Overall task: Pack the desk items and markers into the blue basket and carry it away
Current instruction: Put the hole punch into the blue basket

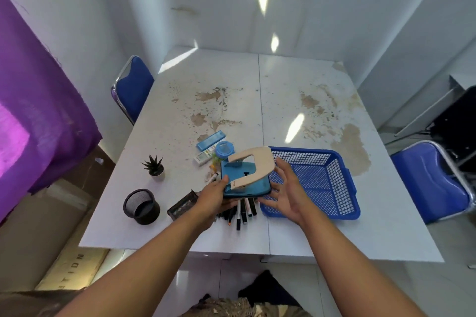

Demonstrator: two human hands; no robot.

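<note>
My left hand [213, 197] grips the near left corner of a teal hole punch [253, 181] with a beige lever, held above the table just left of the blue basket [342, 188]. My right hand [286, 188] is spread open at the punch's right side, fingers against its edge, over the basket's left rim. The basket holds nothing that I can see. Several black and white markers [243, 212] lie under the punch. Behind it sit a blue lidded jar [224, 149], a blue flat case [211, 140] and a small white device [203, 157].
On the white worn table [296, 100]: a small potted plant [154, 167], a round black mesh cup [141, 206] and a tipped rectangular mesh holder [181, 204]. Blue chairs stand at the far left [132, 87] and right [432, 183]. A purple curtain [38, 100] hangs at left.
</note>
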